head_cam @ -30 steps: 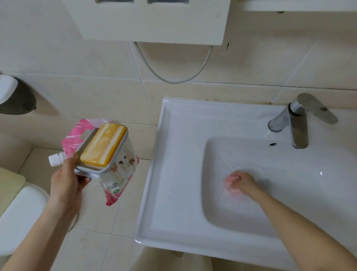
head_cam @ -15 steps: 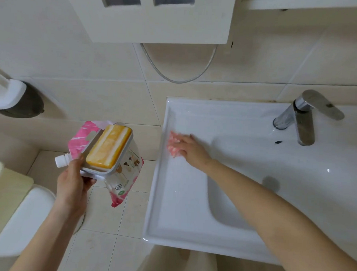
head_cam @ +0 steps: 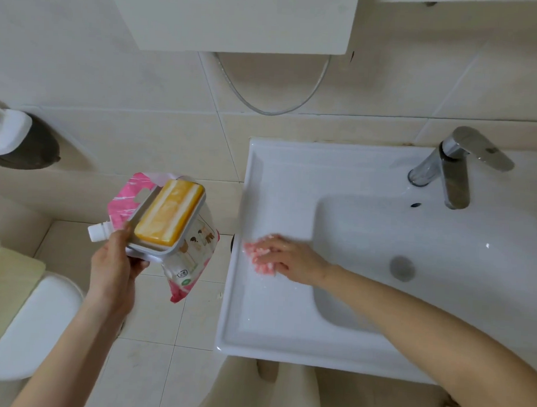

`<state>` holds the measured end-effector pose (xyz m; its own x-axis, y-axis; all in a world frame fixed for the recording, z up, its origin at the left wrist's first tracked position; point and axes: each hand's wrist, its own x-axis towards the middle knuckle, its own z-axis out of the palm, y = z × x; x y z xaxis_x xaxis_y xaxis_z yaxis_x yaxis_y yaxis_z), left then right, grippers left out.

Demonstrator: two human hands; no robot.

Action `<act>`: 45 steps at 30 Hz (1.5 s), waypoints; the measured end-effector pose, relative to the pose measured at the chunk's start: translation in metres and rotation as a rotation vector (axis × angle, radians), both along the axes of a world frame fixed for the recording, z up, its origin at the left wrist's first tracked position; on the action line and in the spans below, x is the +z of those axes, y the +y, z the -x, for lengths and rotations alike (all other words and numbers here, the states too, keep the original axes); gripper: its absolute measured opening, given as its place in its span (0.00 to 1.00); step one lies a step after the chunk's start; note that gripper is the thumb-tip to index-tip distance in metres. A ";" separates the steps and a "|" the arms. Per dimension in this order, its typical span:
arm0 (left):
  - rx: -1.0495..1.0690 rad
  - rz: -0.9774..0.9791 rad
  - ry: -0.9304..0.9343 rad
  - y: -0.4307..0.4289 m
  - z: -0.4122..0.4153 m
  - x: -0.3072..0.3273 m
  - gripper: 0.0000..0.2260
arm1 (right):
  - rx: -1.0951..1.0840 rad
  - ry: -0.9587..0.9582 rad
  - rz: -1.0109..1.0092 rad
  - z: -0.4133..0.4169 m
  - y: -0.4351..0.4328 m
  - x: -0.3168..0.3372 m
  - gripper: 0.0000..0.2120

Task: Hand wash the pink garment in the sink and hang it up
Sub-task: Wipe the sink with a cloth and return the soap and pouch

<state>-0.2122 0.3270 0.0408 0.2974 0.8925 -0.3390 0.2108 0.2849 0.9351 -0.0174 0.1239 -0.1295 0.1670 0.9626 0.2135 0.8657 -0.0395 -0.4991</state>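
Lower left, the left hand (head_cam: pixel 113 267) grips a soap dish (head_cam: pixel 162 249) with its yellow soap bar (head_cam: pixel 168 212) and a pink refill pouch (head_cam: pixel 184 261) together. At centre the right hand (head_cam: pixel 292 258) lies over the pink garment (head_cam: pixel 258 259), bunched on the flat left ledge of the sink (head_cam: pixel 271 326); blur hides whether the fingers (head_cam: pixel 270 249) pinch it. Soaping looks next: pin the cloth flat and shed the pouch first, since it crowds the dish. Farther right sit the drain (head_cam: pixel 402 267) and faucet (head_cam: pixel 456 171), unobstructed

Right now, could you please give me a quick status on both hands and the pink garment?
Left hand grips soap dish and pink pouch. Right hand presses pink garment on sink ledge, outside the basin. Nothing in the way.
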 end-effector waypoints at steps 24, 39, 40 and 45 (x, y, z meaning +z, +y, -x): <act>-0.144 0.009 -0.047 -0.043 -0.064 0.012 0.10 | -0.672 0.090 0.516 -0.035 -0.151 -0.068 0.08; -0.177 -0.001 -0.003 -0.083 -0.090 0.000 0.10 | -0.672 0.904 0.243 -0.014 -0.143 -0.030 0.08; -0.178 -0.002 0.000 -0.086 -0.092 -0.001 0.10 | -0.638 0.951 0.175 -0.005 -0.135 -0.021 0.08; -0.190 0.004 0.004 -0.095 -0.098 -0.002 0.09 | -0.259 0.896 0.171 0.036 -0.111 0.009 0.13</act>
